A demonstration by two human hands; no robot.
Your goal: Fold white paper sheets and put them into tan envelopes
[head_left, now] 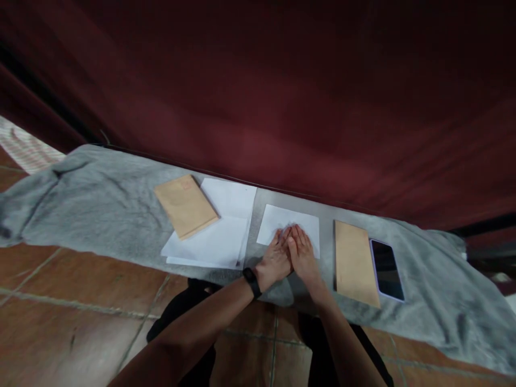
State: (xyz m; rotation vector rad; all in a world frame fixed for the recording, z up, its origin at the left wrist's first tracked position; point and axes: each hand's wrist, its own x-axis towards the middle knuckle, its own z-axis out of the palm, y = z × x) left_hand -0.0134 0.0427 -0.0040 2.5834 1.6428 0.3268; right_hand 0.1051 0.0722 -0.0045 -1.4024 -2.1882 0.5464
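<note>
A small white sheet of paper (271, 221), possibly folded, lies on the grey cloth in front of me. Both hands rest on its lower part, touching each other at the fingers. My left hand (277, 259), with a black band on its wrist, lies palm down with the fingers stretched out. Beside it, my right hand (303, 258) is pressed flat too, its fingers close together and pointing away from me. The paper under the palms is hidden, and I see nothing gripped in either hand.
Larger white sheets (217, 242) lie to the left, partly under a brown envelope (185, 207). Right of my hands are another brown envelope (355, 263) and a phone (387, 270) in a purple case. A grey cloth (108, 209) covers the narrow surface; dark red fabric (258, 107) rises behind it.
</note>
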